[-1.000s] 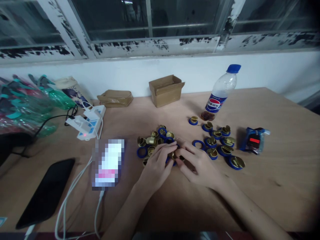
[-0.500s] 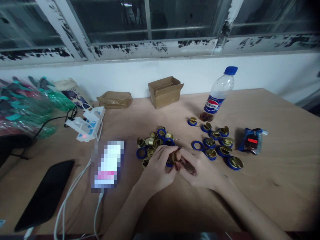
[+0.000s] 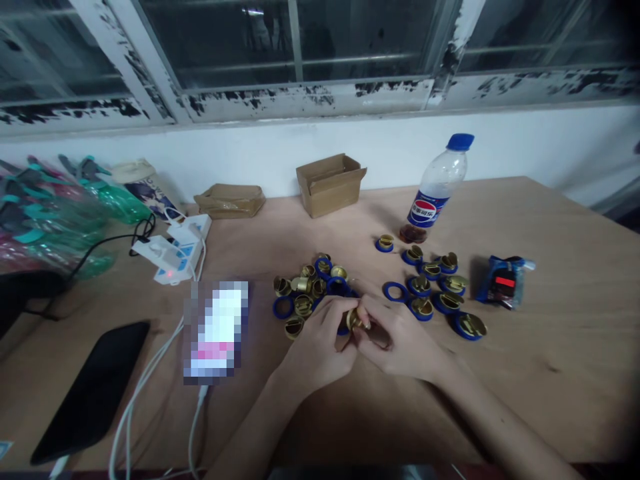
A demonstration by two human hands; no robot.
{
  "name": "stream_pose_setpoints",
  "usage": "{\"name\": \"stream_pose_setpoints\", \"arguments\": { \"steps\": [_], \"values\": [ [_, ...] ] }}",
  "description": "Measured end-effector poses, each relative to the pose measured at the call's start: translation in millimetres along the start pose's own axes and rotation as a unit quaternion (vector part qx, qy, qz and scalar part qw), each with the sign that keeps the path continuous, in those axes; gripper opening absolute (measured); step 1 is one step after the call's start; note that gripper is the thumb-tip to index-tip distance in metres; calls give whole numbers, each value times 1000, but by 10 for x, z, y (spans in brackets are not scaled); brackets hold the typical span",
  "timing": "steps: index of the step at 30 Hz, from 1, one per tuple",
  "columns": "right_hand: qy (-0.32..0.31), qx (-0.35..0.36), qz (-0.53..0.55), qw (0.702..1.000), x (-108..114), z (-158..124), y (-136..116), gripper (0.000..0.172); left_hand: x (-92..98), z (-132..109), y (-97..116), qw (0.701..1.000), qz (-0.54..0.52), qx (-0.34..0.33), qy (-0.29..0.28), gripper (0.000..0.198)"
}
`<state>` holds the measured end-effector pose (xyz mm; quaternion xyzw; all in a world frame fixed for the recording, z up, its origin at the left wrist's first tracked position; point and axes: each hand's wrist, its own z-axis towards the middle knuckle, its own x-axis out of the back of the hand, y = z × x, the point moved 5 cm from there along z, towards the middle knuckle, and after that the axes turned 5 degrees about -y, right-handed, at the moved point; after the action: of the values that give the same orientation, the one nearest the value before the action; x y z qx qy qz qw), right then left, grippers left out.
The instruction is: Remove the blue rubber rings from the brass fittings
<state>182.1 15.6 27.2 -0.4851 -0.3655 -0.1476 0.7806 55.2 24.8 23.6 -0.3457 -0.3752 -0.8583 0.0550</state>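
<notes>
Between the fingertips of my left hand (image 3: 323, 340) and my right hand (image 3: 397, 337) is a small round brass fitting (image 3: 355, 319). Both hands are closed on it, thumbs and forefingers pinching it from either side, just above the table. Behind my left hand lies a heap of loose brass fittings (image 3: 301, 285) mixed with blue rings (image 3: 283, 307), partly hidden by the fingers. To the right of my right hand, several brass fittings (image 3: 449, 301) sit in blue rings, with one bare blue ring (image 3: 395, 291) beside them.
A cola bottle (image 3: 429, 200) and a small wrapped packet (image 3: 503, 281) stand on the right. An open cardboard box (image 3: 331, 187) is at the wall. Leftward are a lit phone (image 3: 220, 327), a dark phone (image 3: 93, 390), white cables and a power strip (image 3: 177, 257).
The brass fitting has turned between my fingers and shows more of its face. My fingers have shifted slightly; both hands stay in nearly the same place.
</notes>
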Motion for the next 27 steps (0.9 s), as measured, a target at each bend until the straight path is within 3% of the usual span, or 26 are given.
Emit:
{"name": "stream_pose_setpoints", "arguments": {
  "steps": [8, 14, 18, 23, 27],
  "values": [
    [74, -14, 23, 997, 75, 3, 18, 19, 36, 10, -26, 998, 45, 18, 42, 41],
    [210, -52, -1, 976, 241, -22, 88, 23, 191, 8, -82, 978, 124, 54, 157, 33],
    [197, -74, -21, 977, 256, 22, 195, 17, 310, 1, -143, 964, 134, 102, 207, 22],
    [154, -81, 8, 985, 208, 62, 242, 23, 301, -18, -261, 959, 102, 181, 192, 39],
    [191, -127, -10, 973, 227, 26, 312, 18, 164, 2, -249, 976, 129, 133, 117, 37]
  ]
}}
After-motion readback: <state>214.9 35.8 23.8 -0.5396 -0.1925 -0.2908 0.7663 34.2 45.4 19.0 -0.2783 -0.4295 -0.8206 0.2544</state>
